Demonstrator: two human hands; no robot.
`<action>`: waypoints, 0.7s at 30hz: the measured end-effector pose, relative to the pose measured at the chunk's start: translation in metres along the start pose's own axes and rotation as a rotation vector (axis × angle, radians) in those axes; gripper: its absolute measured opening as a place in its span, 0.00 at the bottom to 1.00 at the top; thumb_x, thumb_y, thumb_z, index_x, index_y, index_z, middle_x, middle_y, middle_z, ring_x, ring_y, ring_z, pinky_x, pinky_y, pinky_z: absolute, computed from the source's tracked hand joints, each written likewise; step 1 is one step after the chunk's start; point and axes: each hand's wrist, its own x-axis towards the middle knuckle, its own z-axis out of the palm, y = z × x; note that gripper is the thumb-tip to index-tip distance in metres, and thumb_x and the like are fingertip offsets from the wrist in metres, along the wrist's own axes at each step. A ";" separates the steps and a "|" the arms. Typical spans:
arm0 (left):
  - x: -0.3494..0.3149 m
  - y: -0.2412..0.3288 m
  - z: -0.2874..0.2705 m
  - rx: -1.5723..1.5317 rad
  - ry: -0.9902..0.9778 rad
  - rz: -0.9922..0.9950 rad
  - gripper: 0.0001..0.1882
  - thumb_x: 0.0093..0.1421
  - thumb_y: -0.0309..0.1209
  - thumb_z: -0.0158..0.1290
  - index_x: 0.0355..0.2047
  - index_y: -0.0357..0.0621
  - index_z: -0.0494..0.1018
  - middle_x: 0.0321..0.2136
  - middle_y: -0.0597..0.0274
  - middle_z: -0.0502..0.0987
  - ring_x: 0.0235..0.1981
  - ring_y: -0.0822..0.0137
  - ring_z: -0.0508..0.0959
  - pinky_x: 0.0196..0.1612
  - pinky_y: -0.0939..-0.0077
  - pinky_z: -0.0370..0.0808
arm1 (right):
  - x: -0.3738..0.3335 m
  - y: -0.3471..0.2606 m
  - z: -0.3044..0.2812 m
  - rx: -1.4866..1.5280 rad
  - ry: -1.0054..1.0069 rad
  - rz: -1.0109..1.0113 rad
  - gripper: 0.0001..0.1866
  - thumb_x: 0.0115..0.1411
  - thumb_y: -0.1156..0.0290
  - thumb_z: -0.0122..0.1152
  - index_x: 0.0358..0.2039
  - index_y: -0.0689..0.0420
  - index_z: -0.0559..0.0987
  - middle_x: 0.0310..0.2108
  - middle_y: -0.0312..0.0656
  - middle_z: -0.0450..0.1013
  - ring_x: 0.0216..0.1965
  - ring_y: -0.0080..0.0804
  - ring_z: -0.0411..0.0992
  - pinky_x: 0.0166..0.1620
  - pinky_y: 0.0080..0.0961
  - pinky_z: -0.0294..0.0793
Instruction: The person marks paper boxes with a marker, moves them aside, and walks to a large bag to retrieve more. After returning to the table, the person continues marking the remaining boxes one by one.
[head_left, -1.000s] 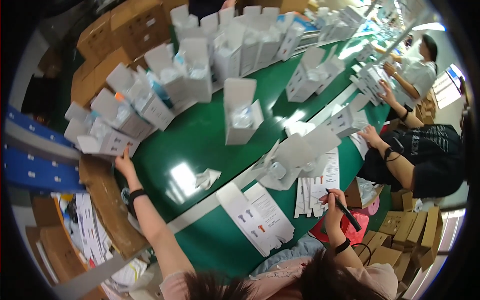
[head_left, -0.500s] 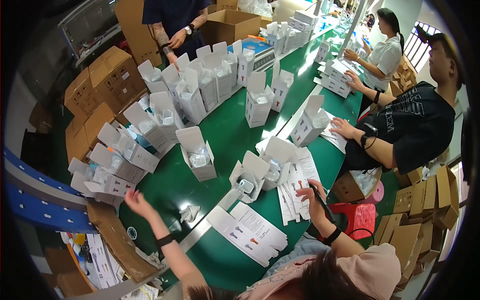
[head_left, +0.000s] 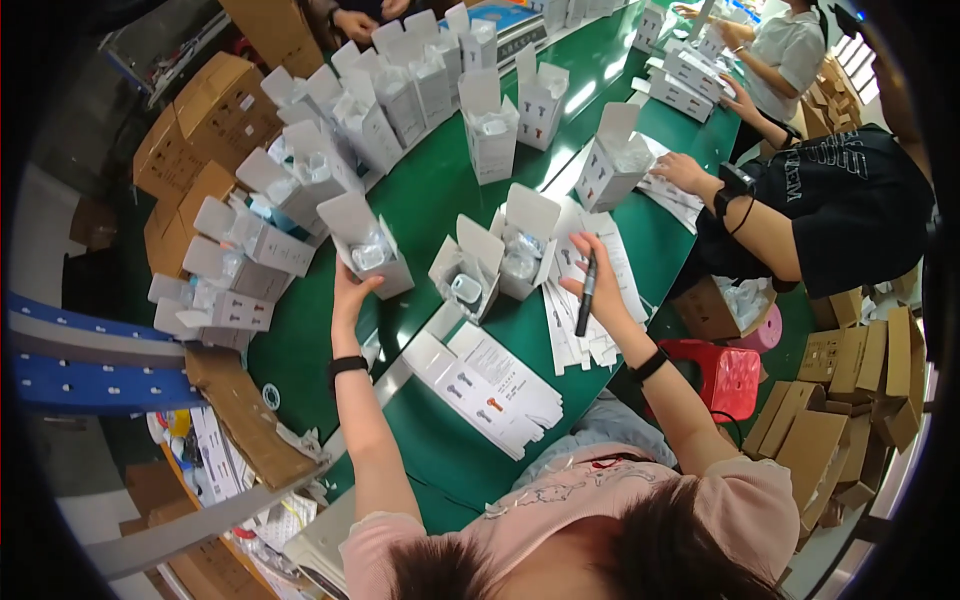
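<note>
My left hand (head_left: 353, 292) wraps its thumb and fingers around the lower left side of an open white carton (head_left: 383, 272). The carton stands upright with its lid flap raised, and a device in clear plastic shows at the top. A black marker pen (head_left: 586, 300) is held in my right hand (head_left: 603, 272), above a stack of flat printed white cartons (head_left: 600, 335). Between my hands stand two more open cartons (head_left: 465, 265), each with a plastic-wrapped white item inside. Nearer to me lies another pile of flat cartons (head_left: 490, 385).
Rows of open filled cartons (head_left: 365, 125) line the far left of the green table (head_left: 420, 180). A co-worker in black (head_left: 820, 210) reaches in from the right. A red stool (head_left: 715, 375) and brown cardboard boxes (head_left: 840, 430) stand at the right; a blue metal frame (head_left: 100, 370) is at left.
My left hand has moved right from beside the left-hand cartons and closed on the single open carton. My right hand still holds the marker. The whole view has shifted with my head.
</note>
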 end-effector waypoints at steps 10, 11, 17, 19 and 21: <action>-0.027 0.010 0.005 0.135 0.144 -0.038 0.44 0.36 0.20 0.60 0.54 0.41 0.50 0.49 0.59 0.61 0.51 0.64 0.62 0.52 0.73 0.60 | -0.001 0.020 0.049 0.094 -0.048 -0.041 0.52 0.36 0.66 0.71 0.57 0.55 0.47 0.55 0.50 0.53 0.57 0.38 0.51 0.55 0.33 0.54; -0.028 0.010 0.006 0.136 0.141 -0.038 0.44 0.36 0.20 0.60 0.54 0.41 0.50 0.49 0.59 0.61 0.51 0.64 0.62 0.52 0.73 0.60 | 0.000 0.020 0.050 0.041 -0.054 -0.032 0.53 0.35 0.66 0.71 0.57 0.55 0.47 0.55 0.50 0.53 0.57 0.38 0.51 0.55 0.32 0.54; -0.045 0.005 0.003 0.078 0.299 0.011 0.44 0.36 0.20 0.61 0.54 0.42 0.51 0.48 0.59 0.61 0.49 0.64 0.63 0.50 0.74 0.61 | -0.001 0.009 0.049 -0.031 -0.091 0.044 0.50 0.36 0.69 0.71 0.56 0.56 0.49 0.54 0.51 0.55 0.55 0.43 0.54 0.54 0.29 0.55; -0.048 0.004 -0.002 0.067 0.323 0.021 0.44 0.37 0.20 0.61 0.54 0.42 0.51 0.48 0.59 0.61 0.49 0.64 0.63 0.50 0.74 0.61 | -0.003 0.012 0.042 -0.023 -0.060 -0.003 0.49 0.36 0.69 0.70 0.56 0.56 0.50 0.53 0.51 0.56 0.54 0.42 0.56 0.54 0.30 0.56; -0.053 0.009 0.000 0.142 0.410 0.083 0.42 0.37 0.19 0.60 0.53 0.41 0.52 0.47 0.59 0.62 0.48 0.65 0.64 0.49 0.74 0.62 | -0.003 0.013 0.035 -0.007 -0.015 -0.091 0.47 0.37 0.69 0.70 0.55 0.56 0.51 0.51 0.50 0.58 0.52 0.40 0.58 0.52 0.31 0.58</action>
